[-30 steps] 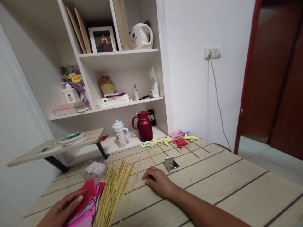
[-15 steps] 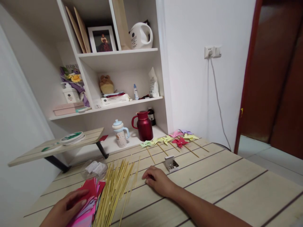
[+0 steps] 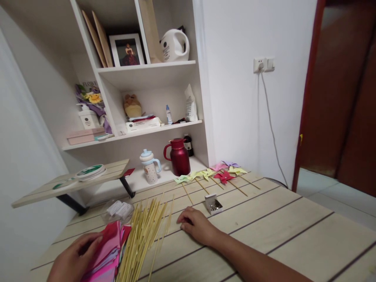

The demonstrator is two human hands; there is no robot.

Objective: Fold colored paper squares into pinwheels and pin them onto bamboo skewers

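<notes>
At lower left, the left hand (image 3: 73,260) seems to pinch 1 sheet off the paper stack (image 3: 107,250); peel slowly. The right hand (image 3: 197,226) rests open.

Paper stack (image 3: 107,250) left – sticks (image 3: 141,239) right – pinwheels (image 3: 216,174) behind.

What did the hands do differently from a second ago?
The left hand slid toward the person and curled round the edge of the pink and red paper stack, lifting the top sheet a little; before, it lay flat on top. The right hand stayed resting on the table beside the bamboo sticks. The pin box and the finished pinwheels did not move.
</notes>
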